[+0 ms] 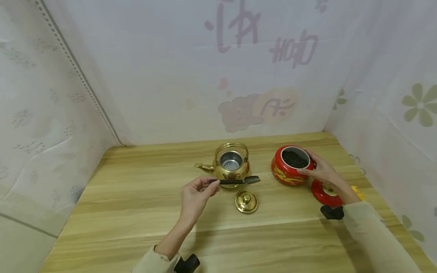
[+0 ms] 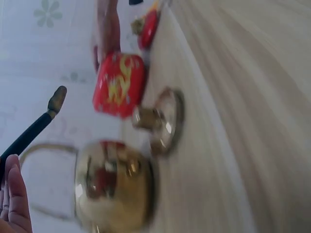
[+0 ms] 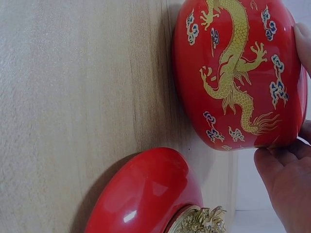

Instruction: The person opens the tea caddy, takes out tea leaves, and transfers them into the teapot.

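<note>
- Left hand (image 1: pixel 198 195) pinches the tea scoop (image 1: pixel 232 182) by its handle, near the golden teapot (image 1: pixel 222 174); I can't tell if the blade (image 1: pixel 252 179) is loaded.
- Right hand (image 1: pixel 324 175) grips the red dragon jar (image 1: pixel 285 173) at its rim; an uneven pull could tip it, spilling tea leaves (image 1: pixel 294 159).
- Dragging that hand back, I'd probably knock the red jar lid (image 1: pixel 320 192).

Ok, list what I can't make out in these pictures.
Red lid: head view, partly behind the right arm; right wrist view, cut off by the bottom edge.
Left hand: left wrist view, cut off by the left edge.
Teapot spout: left wrist view, cut off by the bottom edge.
Dark contents in red jar: head view, too small to identify.
</note>
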Tool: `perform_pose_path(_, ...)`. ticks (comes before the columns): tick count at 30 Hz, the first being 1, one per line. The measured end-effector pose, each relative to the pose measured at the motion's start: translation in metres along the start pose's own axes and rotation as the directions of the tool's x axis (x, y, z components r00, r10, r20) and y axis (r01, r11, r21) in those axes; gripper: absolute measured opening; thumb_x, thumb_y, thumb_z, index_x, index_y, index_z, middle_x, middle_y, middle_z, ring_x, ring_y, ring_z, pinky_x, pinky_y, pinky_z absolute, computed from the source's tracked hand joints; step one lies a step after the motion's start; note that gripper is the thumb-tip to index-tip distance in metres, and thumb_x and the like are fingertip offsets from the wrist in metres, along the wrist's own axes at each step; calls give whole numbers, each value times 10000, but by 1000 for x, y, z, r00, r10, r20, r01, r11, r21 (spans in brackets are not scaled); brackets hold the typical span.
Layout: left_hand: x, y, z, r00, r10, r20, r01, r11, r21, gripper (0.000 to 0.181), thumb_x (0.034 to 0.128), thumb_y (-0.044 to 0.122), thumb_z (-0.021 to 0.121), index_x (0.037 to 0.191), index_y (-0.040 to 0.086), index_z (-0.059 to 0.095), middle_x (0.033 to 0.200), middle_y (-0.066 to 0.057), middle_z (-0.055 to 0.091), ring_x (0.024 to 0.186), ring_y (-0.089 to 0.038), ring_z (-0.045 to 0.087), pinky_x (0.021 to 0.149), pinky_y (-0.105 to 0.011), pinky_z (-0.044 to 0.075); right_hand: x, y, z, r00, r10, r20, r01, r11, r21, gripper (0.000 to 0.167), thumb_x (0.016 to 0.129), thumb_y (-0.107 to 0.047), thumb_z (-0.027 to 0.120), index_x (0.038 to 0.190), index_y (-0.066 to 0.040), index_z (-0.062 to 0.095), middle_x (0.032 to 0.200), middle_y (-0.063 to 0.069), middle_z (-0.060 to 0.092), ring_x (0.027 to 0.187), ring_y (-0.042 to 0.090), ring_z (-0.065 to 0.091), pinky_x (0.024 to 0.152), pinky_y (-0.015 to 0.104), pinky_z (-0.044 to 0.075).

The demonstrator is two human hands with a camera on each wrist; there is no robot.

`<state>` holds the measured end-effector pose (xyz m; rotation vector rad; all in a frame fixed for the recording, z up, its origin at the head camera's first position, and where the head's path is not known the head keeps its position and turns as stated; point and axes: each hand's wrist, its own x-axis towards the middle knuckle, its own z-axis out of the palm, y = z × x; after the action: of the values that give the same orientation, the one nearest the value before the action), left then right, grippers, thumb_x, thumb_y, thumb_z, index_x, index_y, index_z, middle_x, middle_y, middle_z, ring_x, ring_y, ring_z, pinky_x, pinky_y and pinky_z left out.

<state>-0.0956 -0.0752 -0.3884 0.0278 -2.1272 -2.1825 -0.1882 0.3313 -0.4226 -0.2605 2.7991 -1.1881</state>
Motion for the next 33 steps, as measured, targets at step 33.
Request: perform_pose_path(33, 88, -2, 155, 933, 309, 186, -354, 880, 317, 177, 809, 171, 748, 902, 21, 742, 743, -67, 726, 654, -140, 686, 565, -138, 495, 3, 8, 5, 999, -3, -37, 5, 998, 55, 917, 807, -257, 754, 1481, 14, 194, 1484, 288, 254, 1350, 480, 241, 1060, 632, 254)
